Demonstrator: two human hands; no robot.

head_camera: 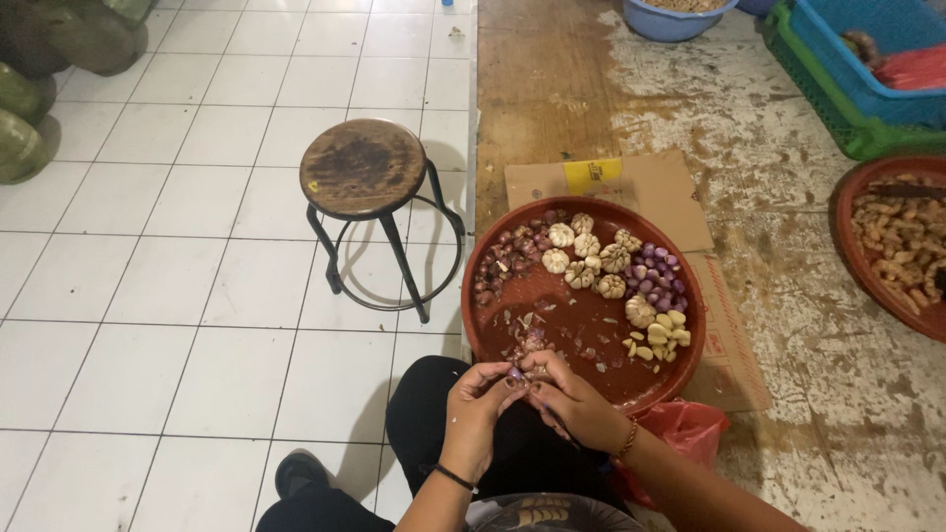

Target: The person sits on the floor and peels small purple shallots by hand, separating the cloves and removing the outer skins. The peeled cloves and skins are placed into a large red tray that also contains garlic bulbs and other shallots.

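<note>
White floor tiles are spreading beneath us; we are pinching a small shallot (516, 374) between left hand (475, 406) and right hand (572, 399), and the right hand's thin blade could be slipping toward our fingertips.

A round tray (493, 296) lay on a flattened cardboard sheet (641, 182) on the floor, directly in front of the seated person. In the tray, unpeeled shallots (507, 254) sat at the far left, garlic bulbs (586, 258) in the middle, peeled shallots (655, 276) to their right, and peeled garlic cloves (662, 335) nearer on the right. The left hand (475, 409) and right hand (572, 399) met over the tray's near rim. A stool (363, 167) stood left of the tray. A second tray (852, 197) lay far right, crates (838, 89) and a basin (670, 22) behind.
</note>
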